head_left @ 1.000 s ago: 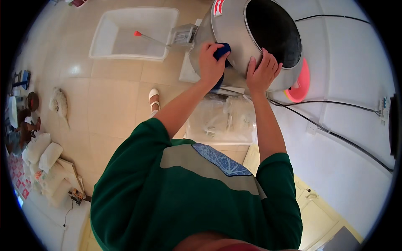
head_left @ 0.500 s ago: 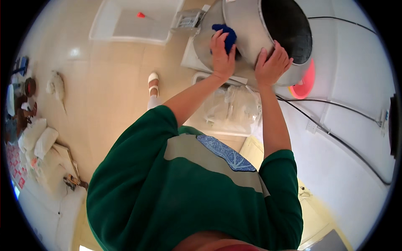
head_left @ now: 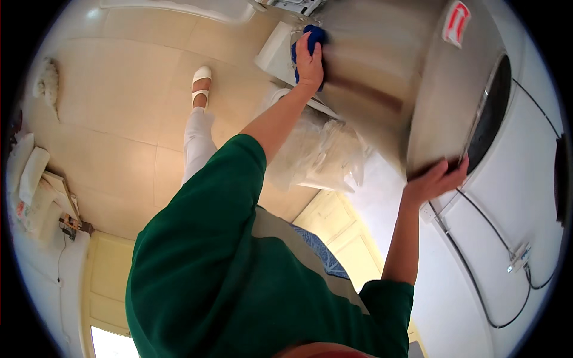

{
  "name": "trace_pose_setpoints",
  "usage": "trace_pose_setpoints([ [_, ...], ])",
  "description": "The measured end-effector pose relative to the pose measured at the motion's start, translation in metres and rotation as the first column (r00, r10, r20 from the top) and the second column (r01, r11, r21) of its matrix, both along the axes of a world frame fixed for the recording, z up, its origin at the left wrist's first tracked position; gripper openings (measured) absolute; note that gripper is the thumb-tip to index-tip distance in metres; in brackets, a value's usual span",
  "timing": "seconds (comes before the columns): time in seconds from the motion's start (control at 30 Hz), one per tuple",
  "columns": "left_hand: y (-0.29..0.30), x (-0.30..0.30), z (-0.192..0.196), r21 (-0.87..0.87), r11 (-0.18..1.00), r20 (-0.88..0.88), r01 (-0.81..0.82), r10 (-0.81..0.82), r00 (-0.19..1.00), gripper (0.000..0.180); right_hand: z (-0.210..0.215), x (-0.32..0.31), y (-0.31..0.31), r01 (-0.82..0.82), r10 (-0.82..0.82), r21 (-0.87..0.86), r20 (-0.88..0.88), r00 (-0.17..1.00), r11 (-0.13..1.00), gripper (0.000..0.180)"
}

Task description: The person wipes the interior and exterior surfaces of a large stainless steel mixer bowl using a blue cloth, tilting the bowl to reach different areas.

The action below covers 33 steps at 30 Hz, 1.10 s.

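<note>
- Left of centre: open tiled floor (head_left: 113,131), one white shoe (head_left: 201,83) on it.
- Top centre: left hand (head_left: 310,59) pressing blue cloth (head_left: 315,33) flat against steel drum (head_left: 382,77), fingers together over cloth, cloth mostly hidden beneath palm.
- Centre: clear plastic bag (head_left: 322,155) under drum, contents unreadable.
- Right: right hand (head_left: 433,182) gripping drum's lower rim, fingers curled; drum top cut off by frame.
</note>
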<state>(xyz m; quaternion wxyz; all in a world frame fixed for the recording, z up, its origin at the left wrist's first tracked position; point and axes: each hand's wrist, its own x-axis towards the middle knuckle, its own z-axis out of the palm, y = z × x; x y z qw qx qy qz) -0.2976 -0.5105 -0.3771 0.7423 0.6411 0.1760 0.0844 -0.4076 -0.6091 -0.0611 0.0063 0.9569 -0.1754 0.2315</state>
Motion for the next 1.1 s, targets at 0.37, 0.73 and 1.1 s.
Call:
trace_pose_setpoints([
  [0.37, 0.027, 0.035, -0.114, 0.034, 0.985, -0.387, 0.171, -0.145, 0.911, 0.031, -0.002, 0.005, 0.01, 0.072, -0.071, 0.19, -0.011, 0.997, 0.979, 0.061],
  [0.73, 0.032, 0.014, -0.096, 0.035, 0.951, -0.151, 0.307, -0.299, 0.942, 0.046, 0.0, -0.004, 0.005, 0.143, -0.144, 0.116, -0.002, 0.99, 0.983, 0.064],
  [1.1, 0.063, -0.03, -0.123, 0.798, 0.217, -0.368, 0.562, -0.564, 0.74, 0.039, 0.003, -0.001, -0.004, 0.186, -0.187, -0.043, -0.022, 0.982, 0.982, 0.067],
])
